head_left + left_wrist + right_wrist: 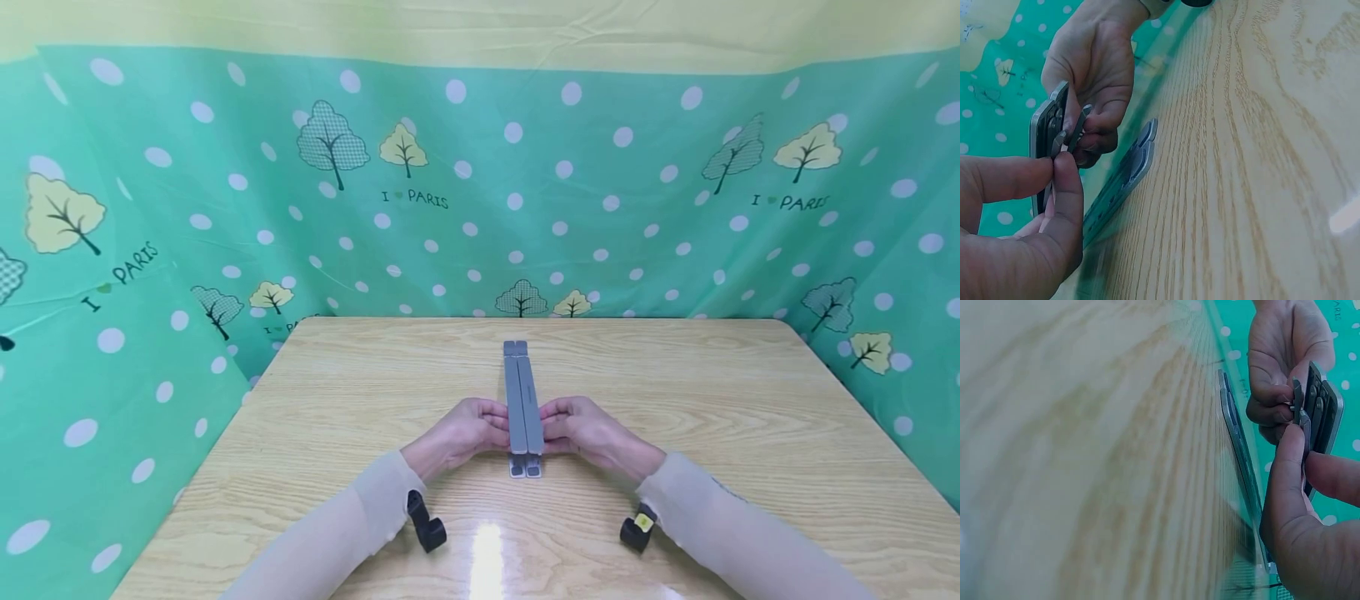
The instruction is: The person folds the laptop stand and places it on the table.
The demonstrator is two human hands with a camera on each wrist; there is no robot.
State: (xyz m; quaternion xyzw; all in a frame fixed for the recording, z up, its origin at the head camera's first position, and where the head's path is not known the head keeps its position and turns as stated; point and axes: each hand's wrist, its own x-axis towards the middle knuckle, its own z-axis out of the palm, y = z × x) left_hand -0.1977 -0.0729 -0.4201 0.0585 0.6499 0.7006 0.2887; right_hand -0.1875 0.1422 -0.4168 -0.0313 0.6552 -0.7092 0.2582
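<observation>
A grey folding laptop stand [522, 400] stands lengthwise in the middle, its two top bars side by side. My left hand [463, 433] is at its left side and my right hand [588, 433] at its right, both near the front end. In the left wrist view, thumb and fingers of each hand pinch thin metal struts [1079, 128] beneath the raised top plate [1040, 140]. Below them, the lower rails [1129, 175] rest on the table, apart from the top plate. The right wrist view shows the same struts [1298, 397] between the fingertips; some fingers are hidden.
The stand is on a light wood-grain table [360, 367] with a glare spot near its front. A green dotted curtain [517, 225] printed with trees hangs behind and along the sides. Black wrist mounts [427, 525] hang under both forearms, close to the tabletop.
</observation>
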